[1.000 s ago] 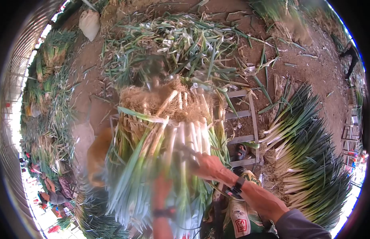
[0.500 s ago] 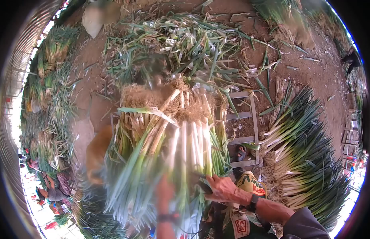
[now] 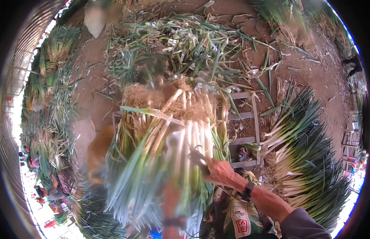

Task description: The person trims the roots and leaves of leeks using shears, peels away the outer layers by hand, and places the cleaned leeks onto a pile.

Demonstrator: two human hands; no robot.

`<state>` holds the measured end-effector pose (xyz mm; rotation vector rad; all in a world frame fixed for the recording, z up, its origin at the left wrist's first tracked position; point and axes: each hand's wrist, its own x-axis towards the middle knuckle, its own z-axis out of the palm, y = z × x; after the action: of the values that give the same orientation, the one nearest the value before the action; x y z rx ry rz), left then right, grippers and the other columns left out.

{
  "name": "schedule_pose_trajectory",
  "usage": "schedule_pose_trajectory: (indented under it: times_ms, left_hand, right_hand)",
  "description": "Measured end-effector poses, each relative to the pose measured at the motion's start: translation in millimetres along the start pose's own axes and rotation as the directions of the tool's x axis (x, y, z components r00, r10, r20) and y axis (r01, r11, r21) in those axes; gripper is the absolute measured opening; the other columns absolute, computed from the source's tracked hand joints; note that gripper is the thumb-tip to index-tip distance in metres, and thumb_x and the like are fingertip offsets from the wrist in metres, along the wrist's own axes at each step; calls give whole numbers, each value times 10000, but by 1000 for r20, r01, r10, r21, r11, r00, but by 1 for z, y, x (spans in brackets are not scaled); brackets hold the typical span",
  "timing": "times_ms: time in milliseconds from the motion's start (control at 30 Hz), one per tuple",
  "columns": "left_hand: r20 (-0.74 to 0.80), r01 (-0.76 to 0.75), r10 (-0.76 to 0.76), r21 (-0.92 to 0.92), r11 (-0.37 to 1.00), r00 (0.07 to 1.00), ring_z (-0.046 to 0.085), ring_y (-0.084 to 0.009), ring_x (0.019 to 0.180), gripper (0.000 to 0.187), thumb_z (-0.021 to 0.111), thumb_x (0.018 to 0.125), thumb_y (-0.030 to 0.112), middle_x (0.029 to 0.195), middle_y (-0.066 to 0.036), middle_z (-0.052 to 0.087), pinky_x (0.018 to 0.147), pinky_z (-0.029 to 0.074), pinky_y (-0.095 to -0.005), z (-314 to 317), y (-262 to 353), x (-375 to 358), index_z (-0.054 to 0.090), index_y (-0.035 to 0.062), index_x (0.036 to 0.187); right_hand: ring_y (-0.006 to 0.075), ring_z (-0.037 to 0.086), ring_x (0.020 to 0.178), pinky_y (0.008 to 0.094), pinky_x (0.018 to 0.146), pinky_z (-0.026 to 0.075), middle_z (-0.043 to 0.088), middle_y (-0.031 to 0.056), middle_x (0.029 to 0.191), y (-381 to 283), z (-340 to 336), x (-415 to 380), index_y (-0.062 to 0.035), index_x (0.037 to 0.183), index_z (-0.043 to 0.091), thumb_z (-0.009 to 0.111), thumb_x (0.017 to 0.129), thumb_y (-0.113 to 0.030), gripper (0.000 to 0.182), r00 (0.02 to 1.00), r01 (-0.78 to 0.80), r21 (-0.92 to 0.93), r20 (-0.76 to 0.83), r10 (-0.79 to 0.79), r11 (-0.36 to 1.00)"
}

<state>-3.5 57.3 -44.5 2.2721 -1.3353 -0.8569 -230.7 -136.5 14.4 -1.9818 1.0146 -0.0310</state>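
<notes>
A thick pile of long green onions (image 3: pixel 185 147) lies in front of me, roots away and leaves towards me. My right hand (image 3: pixel 220 172) is closed around a dark hand tool with a thin curved tip (image 3: pixel 199 156), held over the white stalks at the pile's right side. The tool's exact kind is not clear. Low over the leaves, my left hand (image 3: pixel 171 195) is smeared and half see-through, so its fingers cannot be made out. A loose leaf (image 3: pixel 147 111) lies across the stalks near the roots.
A metal rack (image 3: pixel 254 119) shows under the pile's right side. More green onions (image 3: pixel 304 159) lie in a row at right. Leaf trimmings (image 3: pixel 181 44) heap beyond the roots. A printed sack (image 3: pixel 240 217) sits below my right arm. Another person (image 3: pixel 53 191) is at far left.
My right hand has moved up with the tool, whose tip now shows over the white stalks. My left hand has shifted slightly down and to the right.
</notes>
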Motion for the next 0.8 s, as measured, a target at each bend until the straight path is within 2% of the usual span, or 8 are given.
schedule_pose_trajectory:
  times_ms: [167,267,367,467,533,600,667,800]
  left_hand:
    - [107,91,-94,25,996,990,667,-413,956,433,631,786,70,1048,-213,694,862,532,-442,17,6,-3,625,47,1218]
    - [138,55,-70,109,993,988,655,-431,1013,421,646,798,115,1074,-227,691,884,525,-458,40,-2,-14,631,47,1213]
    - [107,56,-62,58,997,992,661,-423,988,435,704,816,209,1082,-233,685,855,525,-468,37,13,-12,637,45,1213]
    - [127,203,-198,-27,979,972,656,-410,940,432,735,815,190,1063,-219,686,843,525,-458,-33,50,21,638,32,1204]
    - [-245,189,-173,40,981,954,630,-401,961,394,730,824,118,1046,-201,681,875,503,-462,-41,25,43,634,13,1191]
    - [-379,63,66,317,946,923,603,-397,1041,362,716,829,56,1094,-190,663,915,474,-486,-48,-19,70,633,8,1178]
    - [-347,58,93,401,914,933,587,-391,1077,358,707,831,44,1134,-187,648,928,465,-493,-59,-21,88,633,14,1180]
    - [-219,102,10,496,862,976,568,-383,1107,388,714,808,40,1182,-189,621,942,464,-489,-67,-29,110,634,25,1187]
  right_hand:
    - [414,647,672,502,567,540,630,226,860,-4,1,-31,49,1269,458,741,755,-343,705,995,-88,34,41,86,996]
    - [421,652,710,501,605,547,629,236,886,3,9,-22,39,1267,463,751,741,-382,733,998,-46,-38,-50,44,998]
    - [411,664,753,503,645,551,630,231,905,-18,-8,-22,35,1257,471,751,736,-407,739,991,-107,-16,78,108,994]
    - [394,666,771,488,639,553,623,222,891,-21,1,-25,30,1225,491,753,747,-402,695,995,-17,1,99,17,1000]
    - [385,657,752,478,621,556,616,213,874,-35,0,-25,32,1206,501,752,757,-389,665,989,18,9,148,-19,1000]
    - [368,649,724,474,587,554,610,204,854,-38,12,-24,42,1188,508,750,763,-377,644,981,94,-19,170,-90,995]
    - [351,645,699,473,553,548,609,199,839,-45,20,-21,56,1174,510,749,765,-374,640,963,235,-87,160,-219,968]
    - [319,633,652,451,518,539,600,179,797,-62,23,-14,69,1138,508,740,787,-359,600,956,204,-41,225,-190,978]
